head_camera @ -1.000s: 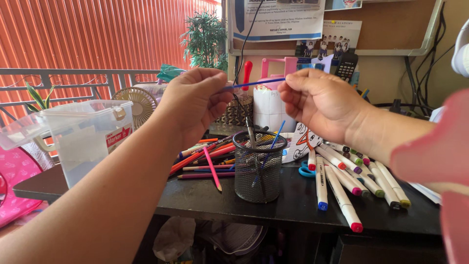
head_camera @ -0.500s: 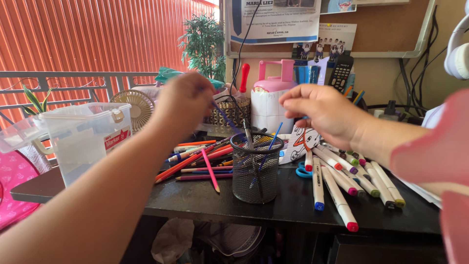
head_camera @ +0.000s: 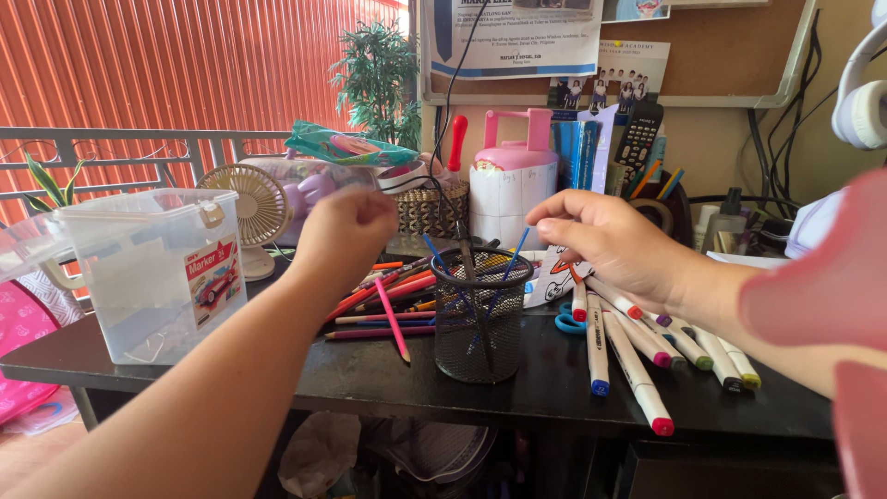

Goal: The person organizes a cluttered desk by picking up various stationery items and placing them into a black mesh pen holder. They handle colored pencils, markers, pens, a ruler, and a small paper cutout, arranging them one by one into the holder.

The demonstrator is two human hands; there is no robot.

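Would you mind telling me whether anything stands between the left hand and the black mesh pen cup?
Nothing visible does. The left hand is raised beside the mesh pen cup, to its left, with open air between them; the coloured pencils lie lower on the desk.

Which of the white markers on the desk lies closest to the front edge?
The pink-tipped marker. Its pink cap reaches nearly to the desk's front edge, past the blue-tipped marker beside it and the green- and yellow-tipped ones further right.

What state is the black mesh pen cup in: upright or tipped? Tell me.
Upright. The black mesh pen cup stands on its base on the dark desk, its round rim on top, with pens sticking up out of it.
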